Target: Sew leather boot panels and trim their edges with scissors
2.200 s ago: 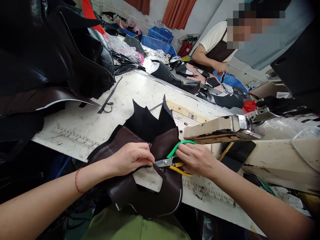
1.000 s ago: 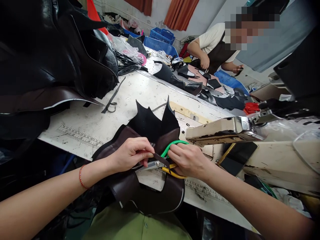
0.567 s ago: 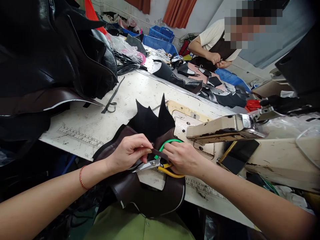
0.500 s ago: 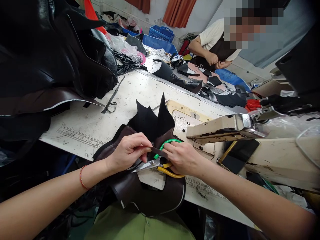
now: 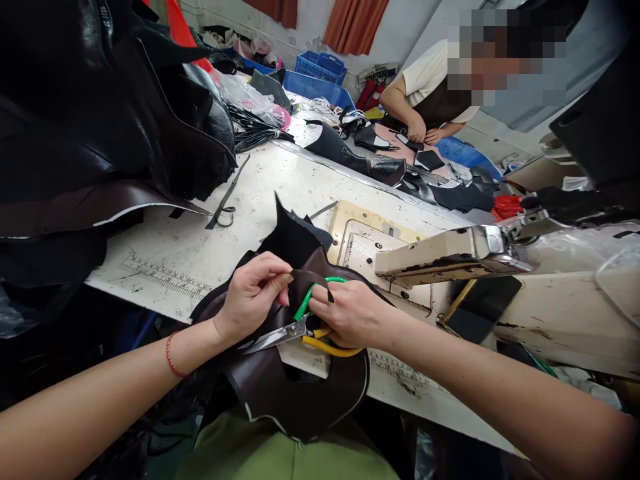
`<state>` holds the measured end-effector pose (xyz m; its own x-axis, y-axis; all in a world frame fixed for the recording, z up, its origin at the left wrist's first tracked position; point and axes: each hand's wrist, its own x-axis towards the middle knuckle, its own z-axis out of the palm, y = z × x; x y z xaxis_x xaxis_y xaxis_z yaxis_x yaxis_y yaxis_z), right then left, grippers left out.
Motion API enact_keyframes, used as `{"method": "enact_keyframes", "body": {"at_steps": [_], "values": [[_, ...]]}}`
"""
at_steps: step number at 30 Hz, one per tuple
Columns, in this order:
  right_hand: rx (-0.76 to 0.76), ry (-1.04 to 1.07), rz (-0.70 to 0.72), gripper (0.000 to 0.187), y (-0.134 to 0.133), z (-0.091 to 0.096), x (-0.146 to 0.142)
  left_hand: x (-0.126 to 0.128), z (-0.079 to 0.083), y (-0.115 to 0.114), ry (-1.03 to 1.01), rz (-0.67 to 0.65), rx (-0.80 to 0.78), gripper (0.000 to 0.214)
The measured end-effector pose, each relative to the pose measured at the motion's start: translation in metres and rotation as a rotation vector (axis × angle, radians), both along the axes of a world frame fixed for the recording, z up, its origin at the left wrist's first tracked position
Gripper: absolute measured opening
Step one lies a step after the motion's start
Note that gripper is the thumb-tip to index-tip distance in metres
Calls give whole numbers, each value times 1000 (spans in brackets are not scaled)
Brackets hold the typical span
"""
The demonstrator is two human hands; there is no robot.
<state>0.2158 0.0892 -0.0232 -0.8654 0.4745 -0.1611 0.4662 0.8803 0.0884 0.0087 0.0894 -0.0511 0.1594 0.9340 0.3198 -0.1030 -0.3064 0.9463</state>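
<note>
We are facing a stained, pale wall point(image 5: 313, 33) where two orange curtains point(image 5: 356, 25) are hanging. We are working at one white table point(image 5: 295, 180), its scuffed surface showing dark specks and two printed rulers point(image 5: 165, 277). On the left, one big heap of black and brown leather point(image 5: 125, 120) is covering the table's end; we are failing to count its layers. On the right, one chipped sewing machine point(image 5: 445, 253) is reaching its arm over the table. Beyond, one co-worker point(image 5: 437, 103) is bending over cut pieces point(image 5: 325, 143), and at least three blue bins point(image 5: 313, 87) and one blue basket point(image 5: 320, 65) are standing about.

One dark brown panel point(image 5: 305, 397) is lying over the table's near edge, left of the machine, its cut-out baring the tabletop. Our right hand point(image 5: 345, 310) is curling closed around one pair of scissors point(image 5: 293, 330), green and yellow handled, blades pointing left above the panel. Our left hand point(image 5: 255, 290) is pinching one narrow dark strip point(image 5: 313, 275) that is bridging towards the right fingers; whether those are gripping it, we are unable to tell. Two loose strips point(image 5: 223, 201) are lying farther back. One red wristband point(image 5: 174, 355) is circling our left wrist.
</note>
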Motion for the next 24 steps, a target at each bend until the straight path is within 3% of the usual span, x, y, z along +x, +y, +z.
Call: {"method": "enact_keyframes", "body": {"at_steps": [8, 18, 24], "values": [[-107, -60, 47, 8, 4, 12, -25, 2, -2, 7, -43, 129, -141, 8], [-75, 1, 149, 13, 8, 7, -29, 3, -5, 10, -95, 133, -261, 12], [-26, 140, 378, 20, -7, 14, -53, 5, -6, 13, -159, 126, -353, 18]]}}
